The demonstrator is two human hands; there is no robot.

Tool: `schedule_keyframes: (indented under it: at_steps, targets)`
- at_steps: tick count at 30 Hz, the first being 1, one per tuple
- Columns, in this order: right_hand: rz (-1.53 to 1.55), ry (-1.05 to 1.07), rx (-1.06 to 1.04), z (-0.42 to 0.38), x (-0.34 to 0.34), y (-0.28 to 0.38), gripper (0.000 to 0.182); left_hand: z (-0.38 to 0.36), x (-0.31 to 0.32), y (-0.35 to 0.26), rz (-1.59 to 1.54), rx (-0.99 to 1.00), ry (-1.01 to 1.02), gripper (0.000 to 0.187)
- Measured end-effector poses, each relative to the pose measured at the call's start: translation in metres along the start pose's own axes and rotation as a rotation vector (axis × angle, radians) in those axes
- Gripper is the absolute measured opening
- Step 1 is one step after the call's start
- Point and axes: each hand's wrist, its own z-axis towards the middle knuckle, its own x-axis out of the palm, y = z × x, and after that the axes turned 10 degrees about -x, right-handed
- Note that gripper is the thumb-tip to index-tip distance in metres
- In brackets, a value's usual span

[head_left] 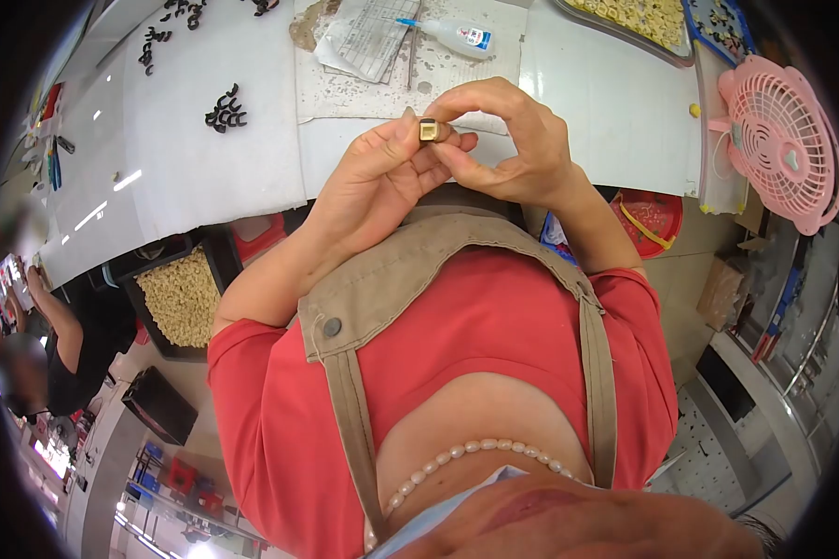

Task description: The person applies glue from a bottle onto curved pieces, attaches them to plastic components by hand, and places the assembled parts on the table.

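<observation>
Single view only, from a camera worn on the person's head. It faces steeply downward, over the chin and chest, toward the white surface (205, 112) at the top of frame. Wide fisheye lens; dark vignette at the edges. Range is close: torso and raised hands fill the centre. No second view for overlap.

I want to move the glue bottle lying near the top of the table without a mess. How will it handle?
The glue bottle lies on its side, so a nudge would probably roll it. It looks like thin plastic, likely light and squeezable; a gentle grip seems wise. Its blue tip points at the papers, so leaks could land there.
</observation>
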Motion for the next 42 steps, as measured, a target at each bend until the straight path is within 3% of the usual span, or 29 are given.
schedule_keyframes:
  at_steps: [7, 8, 9, 12, 13, 14, 15, 16, 19, 20, 23, 25, 27, 30, 33, 39, 42]
  targets:
    - [-0.153, -0.081, -0.062, -0.002, 0.024, -0.008, 0.039, -0.01, -0.006, -0.009, 0.004, 0.056, -0.015, 0.027]
    - [0.014, -0.08, 0.114, -0.006, 0.028, -0.003, 0.044, -0.016, -0.009, -0.013, 0.059, 0.085, -0.031, 0.026]
    - [0.043, -0.082, 0.104, 0.001, 0.031, -0.002, 0.046, -0.021, -0.014, -0.018, 0.116, 0.113, -0.045, 0.025]
    - [0.014, -0.075, 0.076, 0.02, 0.026, 0.003, 0.051, -0.062, -0.044, -0.065, 0.743, 0.724, -0.722, 0.01]
    - [-0.042, -0.086, 0.111, 0.018, 0.022, 0.0, 0.049, -0.081, -0.066, -0.089, 1.018, 0.919, -0.943, 0.013]
    - [-0.101, -0.097, 0.147, 0.013, 0.018, -0.005, 0.048, -0.102, -0.097, -0.113, 1.358, 1.034, -1.296, 0.014]
    - [-0.16, -0.109, 0.182, 0.009, 0.016, -0.009, 0.046, -0.126, -0.12, -0.132, 1.46, 1.115, -1.387, 0.015]
    - [-0.184, -0.112, 0.206, 0.006, 0.014, -0.012, 0.045, -0.147, -0.139, -0.147, 1.635, 1.126, -1.535, 0.015]
    - [-0.211, -0.134, 0.276, -0.001, 0.015, -0.012, 0.04, -0.175, -0.164, -0.167, 2.012, 0.716, -2.13, 0.017]
    - [-0.193, -0.153, 0.294, -0.003, 0.017, -0.011, 0.037, -0.175, -0.169, -0.171, 2.045, 0.659, -2.193, 0.016]
    - [-0.227, -0.125, 0.341, -0.008, 0.015, -0.009, 0.027, -0.167, -0.181, -0.203, 2.106, 1.157, -1.61, 0.017]
    - [-0.273, -0.089, 0.361, -0.008, 0.015, -0.006, 0.02, -0.135, -0.173, -0.219, 1.973, 1.256, -1.321, 0.017]
    - [-0.323, -0.069, 0.368, -0.006, 0.016, -0.003, 0.013, -0.106, -0.177, -0.237, 1.682, 1.164, -1.188, 0.016]
    - [-0.341, -0.051, 0.374, -0.006, 0.012, -0.001, 0.01, -0.084, -0.163, -0.251, 1.624, 0.677, -1.255, 0.014]
    - [-0.3, -0.04, 0.442, -0.01, 0.002, -0.001, 0.009, -0.079, -0.179, -0.261, 1.788, 0.633, -1.271, 0.015]
    - [-0.27, -0.042, 0.407, 0.001, -0.016, -0.015, 0.008, -0.083, -0.182, -0.251, 1.606, 0.795, -1.197, 0.021]
    - [-0.253, -0.035, 0.377, 0.003, -0.016, -0.016, 0.008, -0.084, -0.179, -0.259, 1.696, 0.703, -1.223, 0.025]
